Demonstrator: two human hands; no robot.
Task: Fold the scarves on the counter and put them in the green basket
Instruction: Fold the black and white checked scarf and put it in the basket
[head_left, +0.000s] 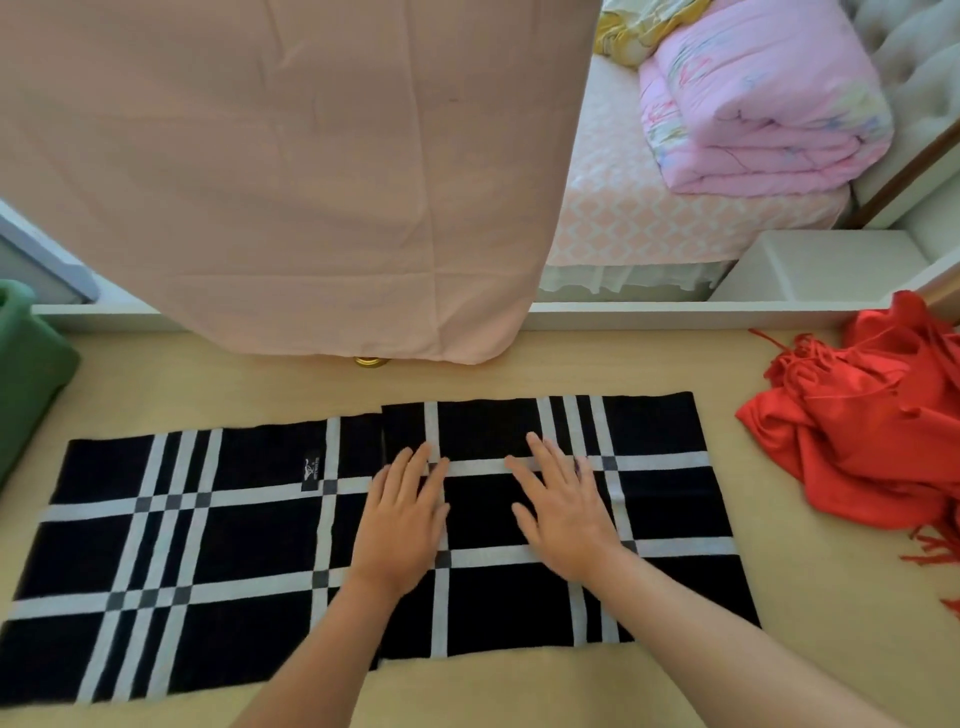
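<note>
A black scarf with white checks lies flat across the beige counter. Its right part is folded over onto itself, and the fold's edge runs down the middle. My left hand presses flat on the scarf at that edge, fingers straight. My right hand presses flat on the folded layer beside it. A red scarf with fringe sits crumpled at the right end of the counter. The green basket shows partly at the left edge.
A pink cloth hangs down over the back of the counter, with a small gold lid under its hem. Behind the white ledge is a bed with a folded pink quilt.
</note>
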